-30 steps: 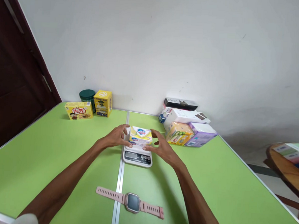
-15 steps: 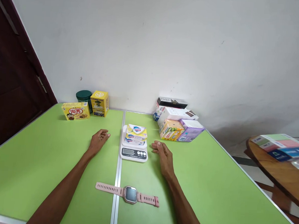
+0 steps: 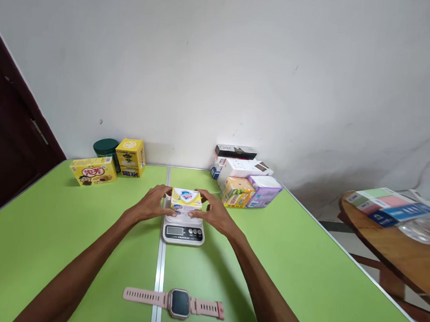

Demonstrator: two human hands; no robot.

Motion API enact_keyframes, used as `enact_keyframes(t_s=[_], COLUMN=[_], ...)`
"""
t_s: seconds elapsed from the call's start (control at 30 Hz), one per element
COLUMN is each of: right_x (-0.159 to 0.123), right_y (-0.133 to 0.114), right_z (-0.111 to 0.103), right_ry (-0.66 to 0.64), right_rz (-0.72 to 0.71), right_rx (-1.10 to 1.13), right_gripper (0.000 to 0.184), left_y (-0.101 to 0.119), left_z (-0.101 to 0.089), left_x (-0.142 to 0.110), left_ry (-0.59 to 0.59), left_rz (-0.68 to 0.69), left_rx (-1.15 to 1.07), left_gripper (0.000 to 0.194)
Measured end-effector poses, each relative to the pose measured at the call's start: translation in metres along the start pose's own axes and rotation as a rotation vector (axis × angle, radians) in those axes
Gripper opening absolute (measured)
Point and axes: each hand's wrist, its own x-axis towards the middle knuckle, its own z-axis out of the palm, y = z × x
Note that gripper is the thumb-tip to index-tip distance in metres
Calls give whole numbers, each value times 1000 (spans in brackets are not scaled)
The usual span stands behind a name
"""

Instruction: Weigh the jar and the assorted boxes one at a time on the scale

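Green tabletop (image 3: 284,267) bears a "COME ON" box (image 3: 128,159); left hand (image 3: 153,205) and right hand (image 3: 216,213) clasp a shield-logo box (image 3: 186,196).

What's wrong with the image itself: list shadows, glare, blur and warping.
Head view: soft shadow on the green tabletop beside the right forearm; head view: highlights on the clear plastic item; head view: small box lettering looks soft; head view: wide-angle stretch towards the edges.

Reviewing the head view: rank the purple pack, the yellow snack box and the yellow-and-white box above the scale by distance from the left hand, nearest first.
From the left hand:
1. Yellow-and-white box, at its fingertips
2. Yellow snack box, far left
3. Purple pack, far right
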Motion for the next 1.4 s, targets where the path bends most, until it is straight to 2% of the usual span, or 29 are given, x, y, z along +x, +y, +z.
enact_keyframes(t_s=[0.1, 0.2, 0.3, 0.4, 0.5, 0.6, 0.7, 0.8, 0.9, 1.1, 1.17, 1.23, 1.33, 1.4], right_x=[6, 6, -3, -24, -57, -91, -114, -118, -107, -83, -83, -89, -112, -131], right_y=[-2, -5, -6, -4, 5, 26, 59, 96, 122, 136, 135, 134, 136, 141], right_z=[-3, -5, -14, -38, -75, -115, -150, -176, -192, -199, -195, -189, -179, -175], right_ry=[-72, -64, -55, -4, 86, 129, 169, 212, 225, 216, 233, 275, 411, 534], right_rz=[-36, -37, -17, -2, 36, 90, 161, 196, 188, 150, 159, 201, 313, 364], right_rx=[5, -15, -3, 33, 45, 80, 120, 161, 165, 165, 146, 143, 89, -63], right_gripper=[60, 53, 50, 49, 51, 56, 56, 59, 61, 62, 63, 72, 89, 83], left_y=[0, 5, 22, 49, 77, 99, 114, 121, 120, 111, 110, 110, 107, 100], left_z=[-4, -7, -8, 4, 39, 95, 156, 203, 230, 246, 249, 250, 234, 209], left_x=[12, 14, 16, 25, 40, 62, 87, 111, 130, 145, 144, 139, 119, 100], left_ry=[-54, -69, -102, -127, -134, -155, -174, -147, -100, -7, 8, 17, 4, -8], left_rz=[5, -14, -16, 56, 121, 183, 241, 248, 195, 147, 142, 130, 140, 165], left_rx=[12, 0, -21, -36, -66, -118, -129, -104, -103, -74, -95, -135, -180, -189], left_gripper=[52, 50, 47, 43, 45, 48, 52, 52, 53, 57, 62, 70, 81, 76])
